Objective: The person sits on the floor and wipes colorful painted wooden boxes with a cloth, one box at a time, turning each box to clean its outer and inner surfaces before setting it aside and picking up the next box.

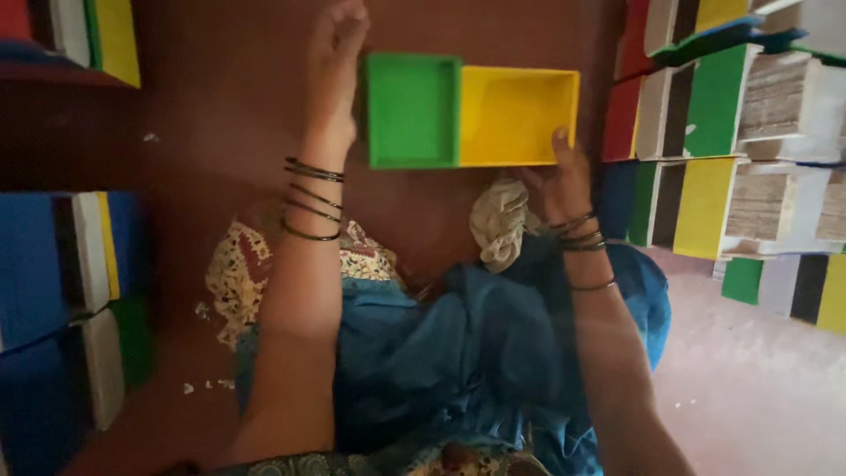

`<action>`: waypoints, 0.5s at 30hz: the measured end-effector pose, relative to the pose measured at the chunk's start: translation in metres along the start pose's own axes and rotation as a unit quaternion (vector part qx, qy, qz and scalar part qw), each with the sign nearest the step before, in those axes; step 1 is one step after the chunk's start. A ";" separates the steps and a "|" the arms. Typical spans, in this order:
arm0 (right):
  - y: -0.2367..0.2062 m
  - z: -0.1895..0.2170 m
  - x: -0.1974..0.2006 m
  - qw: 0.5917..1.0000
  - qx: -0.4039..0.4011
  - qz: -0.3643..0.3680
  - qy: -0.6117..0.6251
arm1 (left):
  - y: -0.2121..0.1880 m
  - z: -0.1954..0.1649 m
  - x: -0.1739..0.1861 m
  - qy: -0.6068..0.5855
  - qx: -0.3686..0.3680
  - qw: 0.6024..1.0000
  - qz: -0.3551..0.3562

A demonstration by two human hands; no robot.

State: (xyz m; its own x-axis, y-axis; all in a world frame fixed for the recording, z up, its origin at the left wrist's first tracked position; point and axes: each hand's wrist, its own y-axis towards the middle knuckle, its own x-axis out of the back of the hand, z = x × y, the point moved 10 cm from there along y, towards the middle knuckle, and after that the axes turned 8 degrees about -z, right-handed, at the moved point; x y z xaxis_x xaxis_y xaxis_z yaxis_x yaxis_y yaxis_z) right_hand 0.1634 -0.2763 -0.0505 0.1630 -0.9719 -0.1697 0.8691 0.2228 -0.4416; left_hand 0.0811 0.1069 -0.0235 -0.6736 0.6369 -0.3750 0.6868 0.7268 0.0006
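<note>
Between left hand (335, 53) and right hand (555, 181) (gripping) — two-coloured tray (471, 110).

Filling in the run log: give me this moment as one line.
left hand: flat beside green tray | right hand: on yellow tray rim | trays touching | cloth nearby

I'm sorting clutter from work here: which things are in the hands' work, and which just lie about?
In hand:
green tray, beside the left hand
yellow tray, gripped by the right hand

Lying about:
crumpled cloth
stacked painted boxes
boxes at left
</note>
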 end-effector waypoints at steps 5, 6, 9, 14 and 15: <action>-0.020 -0.004 -0.010 1.000 -0.020 0.011 -0.007 | -0.002 -0.003 -0.002 0.029 -0.032 0.997 0.065; -0.022 -0.002 -0.013 1.000 -0.011 0.027 0.001 | -0.004 -0.006 -0.005 0.027 -0.049 0.995 0.079; -0.019 -0.005 -0.011 0.999 -0.005 0.044 0.013 | -0.007 0.004 -0.007 0.029 -0.005 0.997 0.068; 0.000 -0.034 0.025 0.999 -0.023 0.015 0.021 | -0.011 0.002 -0.011 0.046 0.025 0.997 0.050; 0.000 -0.042 0.033 0.997 -0.032 0.033 0.062 | -0.014 0.003 -0.011 0.017 0.047 0.997 0.053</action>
State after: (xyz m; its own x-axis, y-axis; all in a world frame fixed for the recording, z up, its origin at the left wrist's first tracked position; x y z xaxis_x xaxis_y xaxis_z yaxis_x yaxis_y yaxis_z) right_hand 0.1495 -0.3055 -0.0928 0.1562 -0.9393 -0.3054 0.8268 0.2935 -0.4798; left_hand 0.0803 0.0890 -0.0220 -0.6031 0.7191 -0.3453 0.7767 0.6280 -0.0486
